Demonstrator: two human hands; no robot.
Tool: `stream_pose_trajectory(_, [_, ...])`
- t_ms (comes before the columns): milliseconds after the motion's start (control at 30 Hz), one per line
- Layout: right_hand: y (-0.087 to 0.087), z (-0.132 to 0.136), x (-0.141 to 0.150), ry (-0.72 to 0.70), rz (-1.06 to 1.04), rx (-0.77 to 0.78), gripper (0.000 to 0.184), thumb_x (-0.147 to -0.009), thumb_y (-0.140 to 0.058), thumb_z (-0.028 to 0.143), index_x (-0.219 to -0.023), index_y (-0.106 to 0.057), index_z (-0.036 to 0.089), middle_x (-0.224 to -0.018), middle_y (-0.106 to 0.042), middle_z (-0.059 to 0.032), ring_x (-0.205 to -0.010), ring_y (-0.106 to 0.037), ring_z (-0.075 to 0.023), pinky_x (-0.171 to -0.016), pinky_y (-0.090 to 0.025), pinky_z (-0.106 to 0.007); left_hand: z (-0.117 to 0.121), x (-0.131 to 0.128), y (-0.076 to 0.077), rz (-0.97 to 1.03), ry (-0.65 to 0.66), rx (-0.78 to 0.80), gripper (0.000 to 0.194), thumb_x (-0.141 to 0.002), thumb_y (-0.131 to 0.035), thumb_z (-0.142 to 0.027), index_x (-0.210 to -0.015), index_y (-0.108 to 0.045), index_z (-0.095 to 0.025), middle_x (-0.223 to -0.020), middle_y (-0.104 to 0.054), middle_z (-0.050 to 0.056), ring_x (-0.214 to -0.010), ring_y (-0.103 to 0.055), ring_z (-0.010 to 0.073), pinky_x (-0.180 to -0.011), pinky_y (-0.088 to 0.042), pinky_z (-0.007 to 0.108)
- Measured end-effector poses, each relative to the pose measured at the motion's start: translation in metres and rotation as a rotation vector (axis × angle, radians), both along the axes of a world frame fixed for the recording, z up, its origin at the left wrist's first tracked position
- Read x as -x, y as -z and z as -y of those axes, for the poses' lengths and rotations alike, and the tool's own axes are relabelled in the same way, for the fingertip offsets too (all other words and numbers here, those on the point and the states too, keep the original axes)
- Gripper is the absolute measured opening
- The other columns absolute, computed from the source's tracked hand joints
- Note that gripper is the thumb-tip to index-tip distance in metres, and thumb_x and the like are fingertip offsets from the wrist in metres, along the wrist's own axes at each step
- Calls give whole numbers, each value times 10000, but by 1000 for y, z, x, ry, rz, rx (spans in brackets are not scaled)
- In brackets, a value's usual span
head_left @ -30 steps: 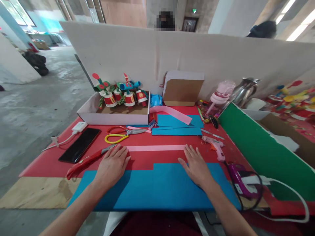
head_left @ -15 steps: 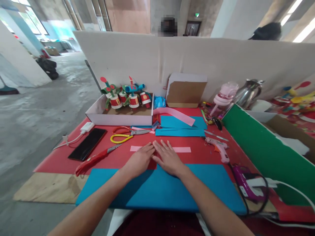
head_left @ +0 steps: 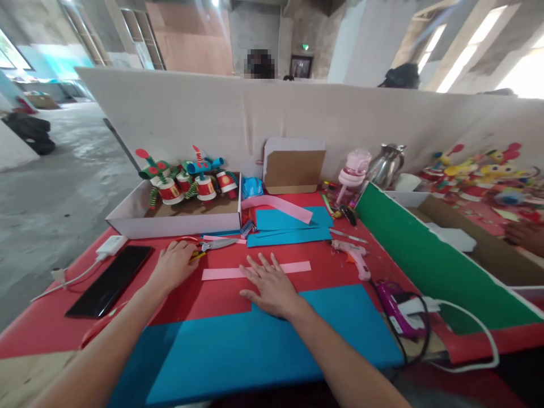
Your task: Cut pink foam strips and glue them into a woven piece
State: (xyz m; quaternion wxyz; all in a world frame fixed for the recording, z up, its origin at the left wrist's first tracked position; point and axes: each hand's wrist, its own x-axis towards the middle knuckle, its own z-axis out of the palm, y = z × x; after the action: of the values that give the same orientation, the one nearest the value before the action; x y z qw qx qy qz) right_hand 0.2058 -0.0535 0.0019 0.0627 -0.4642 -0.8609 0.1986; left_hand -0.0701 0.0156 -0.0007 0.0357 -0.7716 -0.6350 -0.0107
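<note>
My left hand (head_left: 173, 265) is over the handles of the scissors (head_left: 221, 243), its fingers curled around them. Red and yellow handle edges peek out beside the fingers, and the blades point right. My right hand (head_left: 270, 283) lies flat with spread fingers on a narrow pink paper strip (head_left: 221, 274), hiding its middle. Under my wrists a large blue sheet (head_left: 246, 357) covers the near edge of the red tabletop. Partly hidden by my left forearm is a red-handled tool (head_left: 100, 330).
At the left lie a black phone (head_left: 111, 281) and white charger (head_left: 111, 246). Behind stands a white box (head_left: 178, 224) of paper-cup figures, with blue paper pieces (head_left: 289, 236) alongside. A pink glue gun (head_left: 355, 258), corded purple device (head_left: 397, 311) and green box wall (head_left: 429, 255) flank the right.
My left hand has left the pink strip and moved left onto the scissors' handles. My right hand stays on the strip, fingers more spread. The view has turned to the right.
</note>
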Motion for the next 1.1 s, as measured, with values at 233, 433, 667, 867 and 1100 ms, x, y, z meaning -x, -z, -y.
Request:
stream_pose_trajectory(233, [2,-3,-21,56,59,-25,693,-963,-201,666,-1541,-236,284,-1610,-199,-24,-1506,-113,-276,-1220,-68,-534,-6,0,-18,-56,127,-13,189,-813,-465,-250,-840,-646,-205,-982,-684,116,-982,-623,282,-804,-419,378])
stream_pose_trajectory(433, [3,-3,-25,71,77,-45,698,-957,-201,677,-1542,-230,296,-1608,-208,-20,-1504,-125,-275,-1223,-69,-528,-1,-4,-17,-65,169,-56,209,-852,-456,-252,-881,-652,-182,-919,-715,139,-935,-644,303,-776,-396,384])
stream_pose_trajectory(667, [4,-3,-25,75,48,-40,720,-947,-172,694,-1537,-255,289,-1609,-223,-25,-1505,-128,-272,-1223,-63,-521,5,-5,-14,-111,156,-79,256,-916,-459,-352,-924,-656,-188,-959,-729,133,-956,-644,297,-797,-410,373])
stream_pose_trajectory(867, [7,-4,-27,65,37,-53,723,-946,-185,696,-1533,-267,283,-1605,-243,-28,-1507,-122,-273,-1219,-74,-533,-10,-3,-27,-26,157,-83,333,-948,-366,-288,-901,-682,-196,-1017,-727,120,-993,-634,272,-838,-437,365])
stream_pose_trajectory(1100, [6,-6,-26,70,52,-54,710,-950,-174,690,-1529,-268,290,-1606,-234,-22,-1505,-118,-274,-1219,-83,-541,-26,41,-75,45,27,41,345,-896,-372,-267,-912,-701,-164,-984,-744,82,-914,-656,235,-801,-465,306])
